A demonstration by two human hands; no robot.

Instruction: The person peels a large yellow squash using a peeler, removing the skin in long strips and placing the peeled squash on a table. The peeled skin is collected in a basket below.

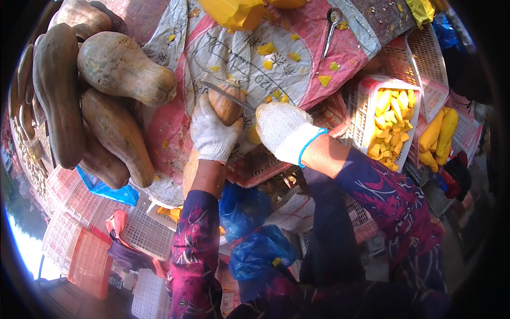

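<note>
My left hand (217, 133), in a white knitted glove, grips a small tan piece of pumpkin (227, 101) with its skin on. In my gloved right hand (281, 129) is a knife, its handle hidden by the fingers. The knife's blade (228, 96) lies across the skin of the pumpkin piece and points to the upper left; whether it has cut in, I cannot tell. Beneath both hands a white and red woven sack (247, 56) is spread, bearing writing and scattered yellow peel scraps (267, 48).
Several whole pumpkins (123, 65) are piled on the left. Peeled pumpkin (233, 14) lies at the top, and a metal peeler (331, 30) to its right. A white basket (412, 135) of cut pumpkin stands at right, near long peeled pieces (438, 133). Stacked plastic crates (85, 259) stand lower left.
</note>
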